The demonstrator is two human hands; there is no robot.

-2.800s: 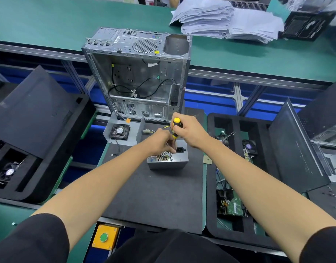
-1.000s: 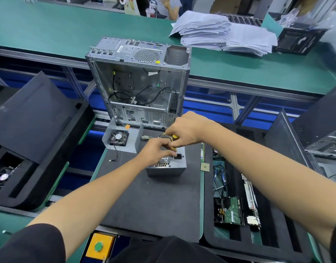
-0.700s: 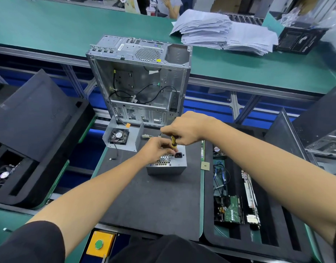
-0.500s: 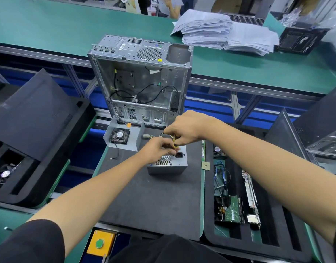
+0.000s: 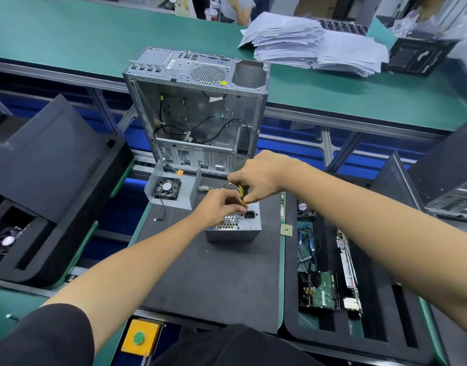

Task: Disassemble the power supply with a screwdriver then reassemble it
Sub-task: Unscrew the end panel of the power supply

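A grey metal power supply [image 5: 233, 229] sits on a dark foam mat [image 5: 213, 273], with its honeycomb vent and black socket facing up. My right hand [image 5: 256, 178] is closed over the yellow-and-black screwdriver [image 5: 242, 194], which points down at the unit's top near the socket. My left hand [image 5: 219, 204] rests on the top of the power supply beside the screwdriver shaft, fingers curled at the tip. The screwdriver tip and any screw are hidden by my fingers.
An open computer case [image 5: 198, 112] stands behind the mat. A metal bracket with a fan [image 5: 171, 187] lies at the mat's back left. A foam tray with circuit boards [image 5: 330, 276] is on the right, black panels on both sides, paper stacks [image 5: 306, 40] beyond.
My right hand has rolled over the top of the screwdriver, hiding most of the handle that stood upright earlier. My left hand stays at the shaft on the power supply.
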